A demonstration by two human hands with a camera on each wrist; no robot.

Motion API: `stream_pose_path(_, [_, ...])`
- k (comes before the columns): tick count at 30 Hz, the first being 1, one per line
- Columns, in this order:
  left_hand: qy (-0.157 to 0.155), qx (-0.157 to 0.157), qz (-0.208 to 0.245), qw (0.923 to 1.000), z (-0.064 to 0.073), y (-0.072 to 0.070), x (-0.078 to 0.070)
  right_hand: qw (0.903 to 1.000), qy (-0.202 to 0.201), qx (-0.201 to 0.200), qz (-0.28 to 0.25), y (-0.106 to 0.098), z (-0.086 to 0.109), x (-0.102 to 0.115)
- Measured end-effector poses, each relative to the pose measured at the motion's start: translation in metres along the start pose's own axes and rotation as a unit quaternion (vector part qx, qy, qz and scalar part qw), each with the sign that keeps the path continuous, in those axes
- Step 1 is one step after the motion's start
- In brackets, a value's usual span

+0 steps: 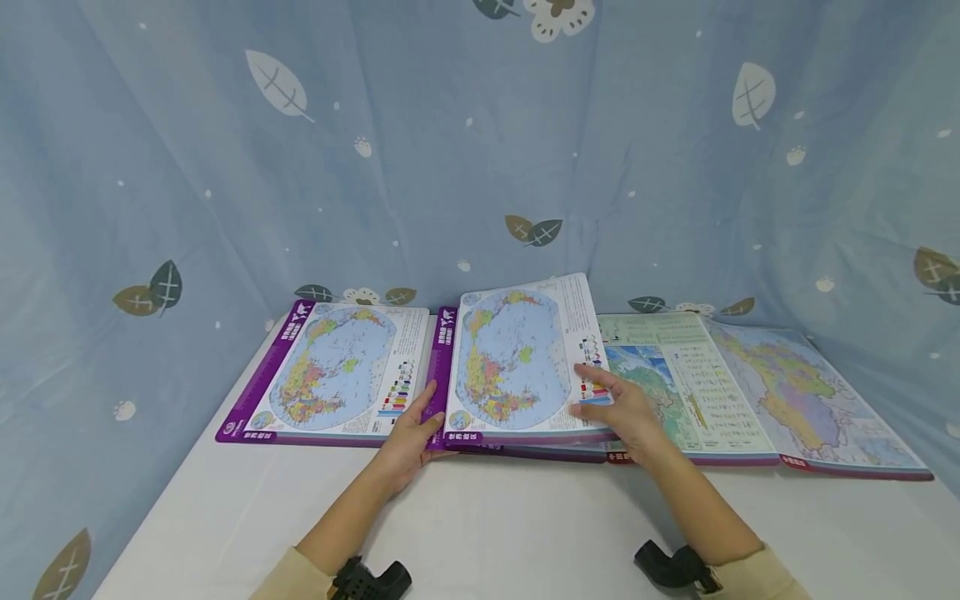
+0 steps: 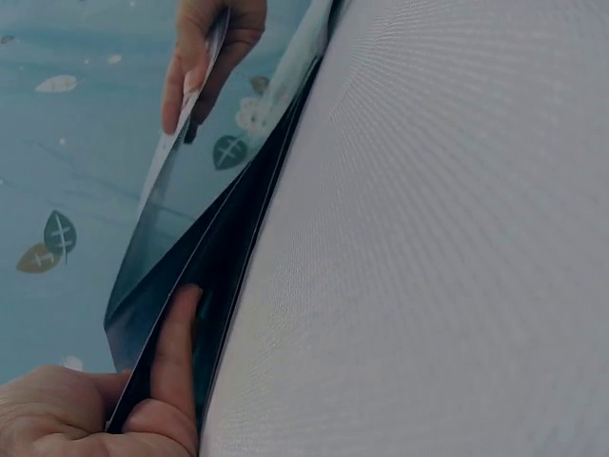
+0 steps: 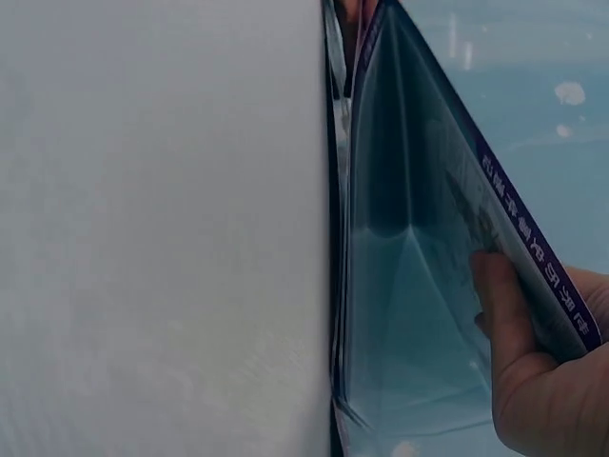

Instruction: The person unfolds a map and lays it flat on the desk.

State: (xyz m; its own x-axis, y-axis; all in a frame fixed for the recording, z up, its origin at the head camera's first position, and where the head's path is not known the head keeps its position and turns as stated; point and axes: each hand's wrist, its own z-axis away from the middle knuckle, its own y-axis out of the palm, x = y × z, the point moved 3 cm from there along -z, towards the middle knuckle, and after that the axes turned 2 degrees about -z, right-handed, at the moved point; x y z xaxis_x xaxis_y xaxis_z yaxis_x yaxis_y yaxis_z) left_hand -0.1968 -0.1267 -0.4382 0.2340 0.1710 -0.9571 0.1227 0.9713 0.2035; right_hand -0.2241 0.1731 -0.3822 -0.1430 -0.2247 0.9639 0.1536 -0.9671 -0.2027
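Blue leaf-print cloth (image 1: 450, 183) backs left hand (image 1: 405, 446) and right hand (image 1: 628, 414) pinching a raised world map (image 1: 517, 350), folding seemingly unfinished, the rightmost map panel (image 1: 806, 396) spread flat.

Map sheet (image 1: 525, 358): fine txt (image 1: 581, 307) too sm.; R sleeve (image 1: 759, 577) cut off btm.

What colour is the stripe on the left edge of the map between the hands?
Purple with white writing; the stripe shows best in the head view.

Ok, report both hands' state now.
Left hand: holding the long purple map border.
Right hand: holding the rectangular, blue-and-white world-map panel by its right side.
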Motion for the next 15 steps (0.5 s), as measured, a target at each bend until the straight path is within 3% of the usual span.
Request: stream_pose_path(15, [0.006, 0.003, -0.001, 1.0, 0.002, 0.0, -0.001, 0.9999, 0.012, -0.006, 0.007, -0.01, 0.011, 0.016])
